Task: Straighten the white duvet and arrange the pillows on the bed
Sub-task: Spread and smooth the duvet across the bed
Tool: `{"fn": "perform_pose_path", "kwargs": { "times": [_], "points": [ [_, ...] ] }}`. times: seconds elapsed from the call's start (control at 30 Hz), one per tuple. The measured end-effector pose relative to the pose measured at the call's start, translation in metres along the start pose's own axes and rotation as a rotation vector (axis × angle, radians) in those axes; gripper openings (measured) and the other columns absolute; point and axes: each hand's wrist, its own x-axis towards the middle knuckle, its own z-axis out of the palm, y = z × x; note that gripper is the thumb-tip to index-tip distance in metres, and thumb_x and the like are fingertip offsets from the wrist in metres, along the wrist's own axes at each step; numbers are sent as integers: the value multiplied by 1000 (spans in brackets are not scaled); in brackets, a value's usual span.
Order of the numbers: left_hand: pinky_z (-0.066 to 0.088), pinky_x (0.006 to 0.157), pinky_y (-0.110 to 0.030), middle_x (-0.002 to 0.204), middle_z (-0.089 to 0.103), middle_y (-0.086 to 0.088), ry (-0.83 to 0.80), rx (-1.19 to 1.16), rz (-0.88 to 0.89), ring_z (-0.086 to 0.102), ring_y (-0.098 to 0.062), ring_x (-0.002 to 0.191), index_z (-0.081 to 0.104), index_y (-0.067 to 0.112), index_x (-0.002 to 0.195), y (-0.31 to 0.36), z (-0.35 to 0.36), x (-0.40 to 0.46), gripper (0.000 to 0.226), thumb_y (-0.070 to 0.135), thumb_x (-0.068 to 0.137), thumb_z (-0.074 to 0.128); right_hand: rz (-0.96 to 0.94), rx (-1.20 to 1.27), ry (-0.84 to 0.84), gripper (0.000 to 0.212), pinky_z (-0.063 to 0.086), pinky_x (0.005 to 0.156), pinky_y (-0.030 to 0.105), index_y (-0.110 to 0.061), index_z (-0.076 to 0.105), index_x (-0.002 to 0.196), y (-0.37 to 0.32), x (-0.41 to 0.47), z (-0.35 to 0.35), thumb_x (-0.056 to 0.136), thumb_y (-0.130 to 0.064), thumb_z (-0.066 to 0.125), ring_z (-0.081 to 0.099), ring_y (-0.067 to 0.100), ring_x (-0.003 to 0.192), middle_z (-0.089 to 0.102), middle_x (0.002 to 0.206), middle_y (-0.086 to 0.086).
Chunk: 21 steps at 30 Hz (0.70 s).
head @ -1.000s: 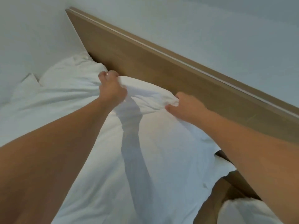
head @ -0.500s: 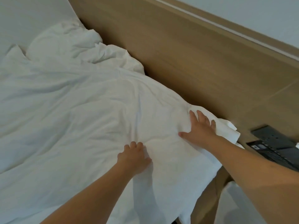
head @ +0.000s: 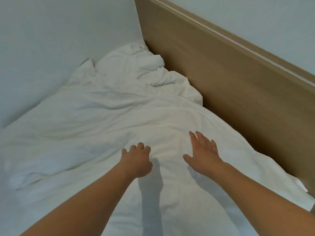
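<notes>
Against the light wooden headboard, my flat-fingered right hand and curled, empty-looking left hand have released the rumpled white duvet, now smoothing it.

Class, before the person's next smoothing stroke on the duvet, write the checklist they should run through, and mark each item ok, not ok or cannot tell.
1. Right hand flat with fingers spread over the white duvet: ok.
2. Left hand flat as well: not ok, its fingers are curled down at the fabric; whether they have a grip on it, cannot tell.
3. Duvet smooth near the hands: ok, only shallow creases.
4. Duvet smooth at the far corner by the headboard: not ok, a crumpled bunch sits there.
5. Pillows arranged: cannot tell, none clearly visible.
</notes>
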Motion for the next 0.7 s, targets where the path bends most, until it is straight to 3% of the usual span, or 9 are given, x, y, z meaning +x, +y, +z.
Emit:
{"fn": "perform_pose_path", "kwargs": {
  "times": [0.2, 0.3, 0.43, 0.53, 0.63, 0.7],
  "points": [
    [2, 114, -63, 159, 8, -4, 56, 40, -127, 10, -29, 145, 20, 25, 149, -121, -27, 5, 61, 39, 93, 39, -72, -26, 34, 82, -5, 119, 47, -24, -13, 153, -101, 61, -12, 96, -51, 39, -6, 25, 149, -14, 161, 5],
    [2, 113, -63, 159, 8, -5, 133, -1, -256, 10, -29, 145, 19, 26, 150, -191, -63, 24, 62, 38, 92, 40, -138, -30, 77, 81, -6, 118, 47, -24, -14, 153, -160, 102, -31, 96, -51, 37, -6, 26, 148, -14, 161, 5],
    [13, 111, -62, 156, 15, -4, 228, -304, -514, 21, -29, 140, 21, 23, 148, -256, -91, 64, 62, 36, 90, 39, -238, -47, 265, 80, -3, 118, 48, -26, -9, 153, -227, 167, -41, 94, -56, 37, 0, 24, 149, -6, 162, 3],
    [13, 112, -61, 158, 10, -3, 275, -440, -471, 16, -29, 142, 16, 25, 150, -280, -95, 121, 65, 43, 92, 38, -289, -121, 347, 90, -7, 114, 56, -33, -16, 150, -262, 242, -33, 87, -73, 33, -3, 26, 148, -12, 161, 2],
    [3, 113, -64, 161, 3, 0, 481, -427, -391, 3, -27, 147, 10, 30, 152, -322, -110, 212, 66, 53, 94, 33, -235, -281, 278, 106, -12, 107, 68, -41, -26, 145, -263, 354, -16, 69, -91, 29, -14, 28, 147, -23, 159, -2],
    [-1, 111, -65, 161, 2, 2, 603, -445, -388, -1, -24, 148, 8, 33, 152, -358, -96, 288, 65, 58, 95, 28, -216, -337, 262, 114, -11, 106, 71, -38, -20, 149, -246, 429, 28, 61, -97, 23, -19, 30, 146, -23, 159, 2]
  ]
}}
